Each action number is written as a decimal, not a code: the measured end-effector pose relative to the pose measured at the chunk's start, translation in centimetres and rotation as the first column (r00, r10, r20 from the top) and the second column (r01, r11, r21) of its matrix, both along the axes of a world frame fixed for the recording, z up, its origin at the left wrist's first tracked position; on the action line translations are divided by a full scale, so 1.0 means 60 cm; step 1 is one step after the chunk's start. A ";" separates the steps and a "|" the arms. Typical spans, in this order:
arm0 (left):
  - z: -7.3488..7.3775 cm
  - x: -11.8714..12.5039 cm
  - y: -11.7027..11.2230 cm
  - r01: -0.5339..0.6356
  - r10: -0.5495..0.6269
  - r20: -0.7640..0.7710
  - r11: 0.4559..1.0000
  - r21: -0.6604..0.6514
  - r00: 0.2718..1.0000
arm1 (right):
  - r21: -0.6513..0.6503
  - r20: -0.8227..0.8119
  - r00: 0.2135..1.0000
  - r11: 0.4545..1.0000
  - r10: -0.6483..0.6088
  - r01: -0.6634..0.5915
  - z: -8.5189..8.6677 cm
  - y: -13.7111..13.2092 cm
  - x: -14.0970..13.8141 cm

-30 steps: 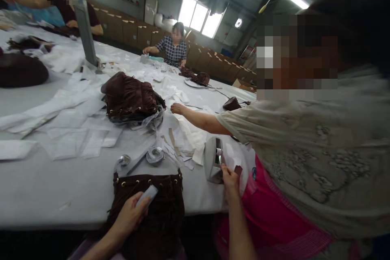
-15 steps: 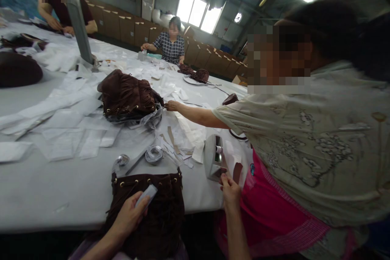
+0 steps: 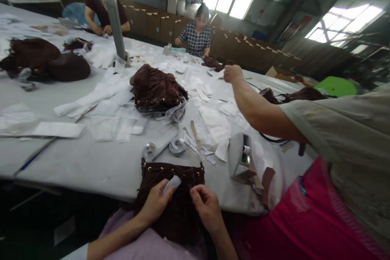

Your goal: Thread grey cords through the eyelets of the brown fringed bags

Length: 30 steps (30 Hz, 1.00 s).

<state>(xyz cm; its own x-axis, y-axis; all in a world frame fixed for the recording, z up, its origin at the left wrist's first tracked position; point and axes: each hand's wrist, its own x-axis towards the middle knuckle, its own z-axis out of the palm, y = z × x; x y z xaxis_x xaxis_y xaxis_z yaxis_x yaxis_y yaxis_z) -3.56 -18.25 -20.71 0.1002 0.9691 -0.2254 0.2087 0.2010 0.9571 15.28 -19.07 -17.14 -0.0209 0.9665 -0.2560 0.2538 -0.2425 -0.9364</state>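
A dark brown suede drawstring bag [image 3: 172, 205] with brass eyelets hangs over the table's near edge onto my lap. My left hand [image 3: 156, 202] rests on it, fingers closed on a small pale grey strip [image 3: 171, 183]. My right hand [image 3: 207, 207] lies on the bag just to the right, thumb and fingers pinched together close to the strip; what they pinch, if anything, is too small to make out.
A grey tape dispenser [image 3: 240, 158] stands to the right on the white table [image 3: 76, 158]. A co-worker in a pink apron [image 3: 292, 215] stands at my right, fist [image 3: 233, 74] raised over the table. A fringed brown bag [image 3: 158, 87], paper strips and ribbon coils [image 3: 177, 145] lie beyond.
My right hand left the tape dispenser and came down onto the bag beside my left. The co-worker's arm lifted away from the fringed bag. My view swung to the left.
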 end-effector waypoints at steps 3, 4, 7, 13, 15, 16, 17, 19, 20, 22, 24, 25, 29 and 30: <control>0.002 0.000 -0.004 -0.002 0.003 -0.027 0.999 0.053 1.000 | 0.011 -0.016 0.997 0.997 0.076 -0.075 0.007 0.008 -0.057; 0.002 0.000 -0.005 0.002 0.000 -0.030 0.998 0.070 1.000 | 0.022 0.017 0.997 0.997 0.072 -0.073 0.005 0.014 -0.067; -0.001 -0.003 -0.008 0.019 -0.015 -0.030 0.994 0.110 0.999 | 0.042 0.148 0.989 0.999 0.022 -0.029 -0.006 0.031 -0.078; 0.011 -0.012 -0.003 0.029 -0.034 0.038 0.992 0.125 0.999 | -0.028 0.271 0.962 1.000 -0.005 0.013 -0.028 0.039 -0.074; 0.022 -0.013 0.000 0.015 -0.018 0.161 1.000 0.018 0.987 | -0.079 0.187 0.982 0.997 -0.006 0.021 -0.032 0.037 -0.072; 0.028 -0.013 0.002 0.026 -0.004 0.264 0.996 -0.081 0.964 | -0.103 0.112 0.994 0.995 0.001 0.011 -0.032 0.036 -0.072; 0.032 -0.014 0.004 0.059 0.024 0.389 0.978 -0.201 0.921 | -0.121 0.027 1.000 0.993 0.011 -0.008 -0.033 0.035 -0.072; 0.037 -0.016 0.006 0.199 0.144 0.633 0.877 -0.438 0.761 | -0.130 -0.108 0.994 0.990 0.034 -0.048 -0.033 0.034 -0.074; 0.037 -0.019 0.007 0.286 0.231 0.714 0.803 -0.524 0.661 | -0.123 -0.142 0.989 0.991 0.040 -0.058 -0.033 0.033 -0.075; 0.034 -0.025 0.008 0.435 0.386 0.788 0.676 -0.596 0.479 | -0.106 -0.190 0.981 0.992 0.048 -0.069 -0.034 0.031 -0.077; 0.029 -0.028 0.008 0.520 0.464 0.807 0.618 -0.590 0.364 | -0.096 -0.233 0.971 0.992 0.059 -0.083 -0.036 0.028 -0.076; 0.027 -0.028 0.007 0.534 0.469 0.814 0.615 -0.580 0.344 | -0.088 -0.251 0.966 0.992 0.063 -0.088 -0.037 0.026 -0.075; 0.028 -0.017 0.007 0.389 0.284 0.773 0.734 -0.556 0.568 | -0.087 -0.290 0.957 0.995 0.019 -0.046 -0.040 0.021 -0.075; 0.031 -0.015 0.006 0.323 0.213 0.724 0.788 -0.524 0.656 | -0.103 -0.291 0.957 0.994 -0.009 -0.022 -0.040 0.021 -0.076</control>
<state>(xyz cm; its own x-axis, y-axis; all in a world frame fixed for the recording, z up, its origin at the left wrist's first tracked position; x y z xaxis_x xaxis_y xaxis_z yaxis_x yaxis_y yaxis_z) -4.43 -17.86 -18.88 0.5325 0.6545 -0.5368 -0.4506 0.7560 0.4748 10.70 -17.79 -19.52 -0.1158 0.9343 -0.3372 -0.0236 -0.3420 -0.9394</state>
